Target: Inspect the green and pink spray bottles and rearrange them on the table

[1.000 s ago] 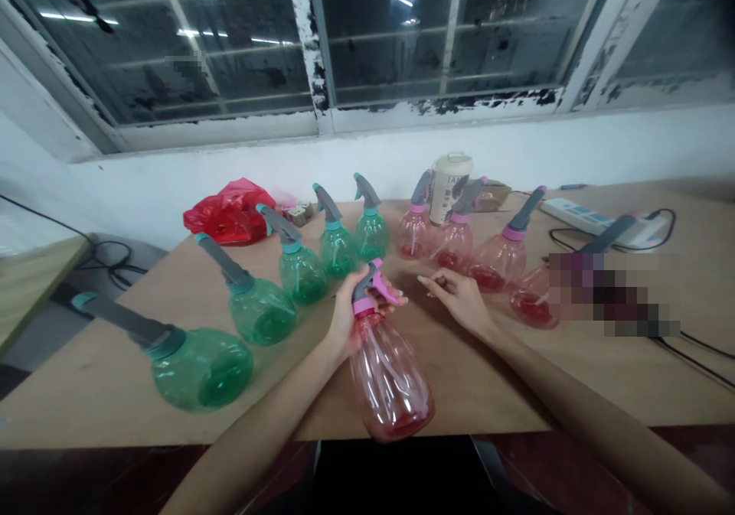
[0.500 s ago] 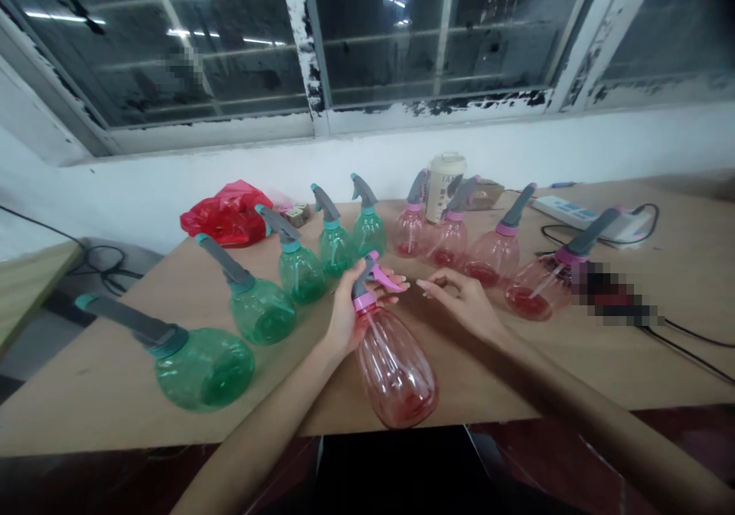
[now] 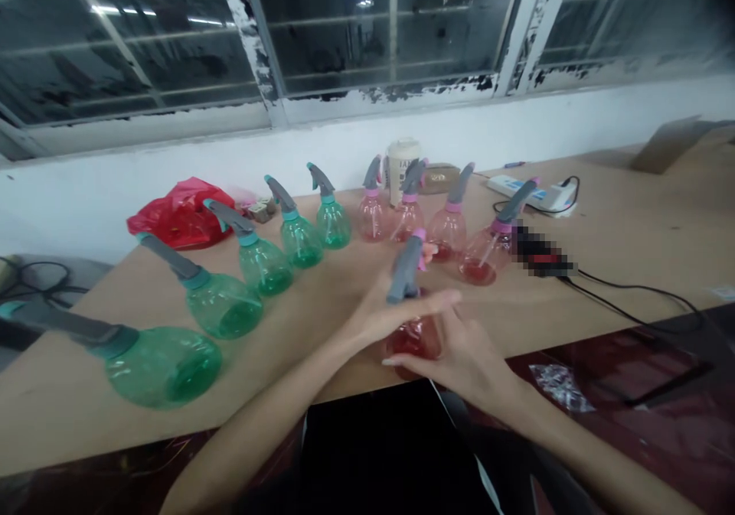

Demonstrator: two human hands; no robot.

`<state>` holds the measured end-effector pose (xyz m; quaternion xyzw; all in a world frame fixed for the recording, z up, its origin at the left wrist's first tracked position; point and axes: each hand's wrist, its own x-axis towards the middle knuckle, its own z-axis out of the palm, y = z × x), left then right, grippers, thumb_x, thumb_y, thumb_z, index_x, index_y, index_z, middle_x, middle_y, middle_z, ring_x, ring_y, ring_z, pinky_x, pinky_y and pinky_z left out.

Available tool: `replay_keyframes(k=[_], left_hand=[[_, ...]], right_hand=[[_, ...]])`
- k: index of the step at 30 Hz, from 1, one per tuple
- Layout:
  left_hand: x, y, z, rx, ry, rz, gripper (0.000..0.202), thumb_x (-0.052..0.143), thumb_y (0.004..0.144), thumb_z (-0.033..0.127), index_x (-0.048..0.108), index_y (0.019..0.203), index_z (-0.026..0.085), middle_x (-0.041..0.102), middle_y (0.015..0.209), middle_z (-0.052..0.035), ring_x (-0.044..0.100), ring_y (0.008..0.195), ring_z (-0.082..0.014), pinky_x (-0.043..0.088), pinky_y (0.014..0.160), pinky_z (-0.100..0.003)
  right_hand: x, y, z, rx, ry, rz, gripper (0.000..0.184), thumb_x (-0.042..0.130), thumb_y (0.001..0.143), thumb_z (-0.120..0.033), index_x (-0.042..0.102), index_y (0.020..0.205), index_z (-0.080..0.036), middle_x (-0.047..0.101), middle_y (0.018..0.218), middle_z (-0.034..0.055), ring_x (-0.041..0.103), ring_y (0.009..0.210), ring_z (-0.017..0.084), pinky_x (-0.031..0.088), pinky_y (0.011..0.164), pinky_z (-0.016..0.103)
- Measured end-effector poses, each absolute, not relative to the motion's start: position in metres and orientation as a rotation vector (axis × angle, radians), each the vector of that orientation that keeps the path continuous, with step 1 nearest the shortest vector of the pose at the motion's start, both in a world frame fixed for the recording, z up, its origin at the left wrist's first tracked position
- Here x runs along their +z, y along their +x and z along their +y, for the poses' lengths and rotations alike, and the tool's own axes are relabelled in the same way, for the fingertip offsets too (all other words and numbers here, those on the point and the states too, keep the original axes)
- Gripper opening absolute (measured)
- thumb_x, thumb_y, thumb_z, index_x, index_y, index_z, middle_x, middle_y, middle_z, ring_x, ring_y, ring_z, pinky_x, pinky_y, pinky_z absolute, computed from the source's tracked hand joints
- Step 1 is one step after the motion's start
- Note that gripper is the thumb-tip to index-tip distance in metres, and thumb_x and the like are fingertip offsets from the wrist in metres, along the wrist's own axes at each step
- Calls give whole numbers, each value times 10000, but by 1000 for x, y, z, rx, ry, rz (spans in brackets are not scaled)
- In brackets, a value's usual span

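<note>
Left hand (image 3: 376,314) spread across the pink spray bottle (image 3: 411,339), right hand (image 3: 462,360) curled around its lower body: I hold it upright between both, firm and steady, at the table's front edge (image 3: 643,270).

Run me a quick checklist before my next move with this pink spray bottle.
Hold: left hand and right hand both on the bottle: ok.
Neck seal: cannot tell, too hidden to check.
Trigger clear of the nearest pink bottle: cannot tell, they look very close.
Other pink bottles standing: ok.
Black cable away from the hands: ok.
</note>
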<state>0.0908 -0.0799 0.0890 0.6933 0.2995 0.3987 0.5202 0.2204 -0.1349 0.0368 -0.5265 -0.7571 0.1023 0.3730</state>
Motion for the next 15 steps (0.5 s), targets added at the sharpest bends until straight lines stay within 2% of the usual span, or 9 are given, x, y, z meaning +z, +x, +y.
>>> replay_keyframes(k=[3, 7, 9, 12, 15], left_hand=[[95, 106, -89, 737, 1789, 644, 847, 787, 619, 359, 370, 1351, 284, 497, 1313, -87, 488, 1184, -320, 428, 943, -505], [84, 107, -97, 711, 1929, 725, 1062, 800, 591, 415, 172, 1438, 286, 324, 1454, -110, 303, 1328, -341, 295, 1051, -568], [73, 99, -101, 723, 1965, 782, 1047, 773, 623, 436, 144, 1445, 282, 284, 1473, -115, 272, 1344, -334, 272, 1069, -569], [56, 80, -110, 740, 1982, 891, 948, 732, 682, 430, 167, 1432, 295, 303, 1462, -91, 308, 1331, -292, 269, 1093, -526], [42, 58, -121, 719, 1960, 959, 869, 716, 716, 393, 201, 1408, 296, 350, 1432, -84, 360, 1301, -259, 329, 1072, -482]], right_hand=[[28, 253, -141, 280, -1352, -1879, 684, 681, 647, -585, 475, 1165, -189, 594, 1103, 130, 579, 1004, 309, 481, 830, 454], [17, 305, -150, 109, -1506, -1635, 708, 674, 624, -617, 469, 1140, -177, 614, 1010, 124, 607, 906, 311, 486, 747, 434], [10, 329, -152, 53, -1649, -1502, 705, 682, 597, -634, 478, 1112, -200, 616, 976, 108, 608, 884, 322, 479, 723, 427], [2, 357, -149, -27, -1786, -1334, 726, 668, 594, -652, 476, 1134, -207, 603, 997, 128, 589, 916, 340, 464, 737, 429], [-4, 373, -137, -150, -1801, -1262, 734, 675, 571, -658, 517, 1095, -170, 594, 991, 149, 575, 907, 326, 453, 759, 418]])
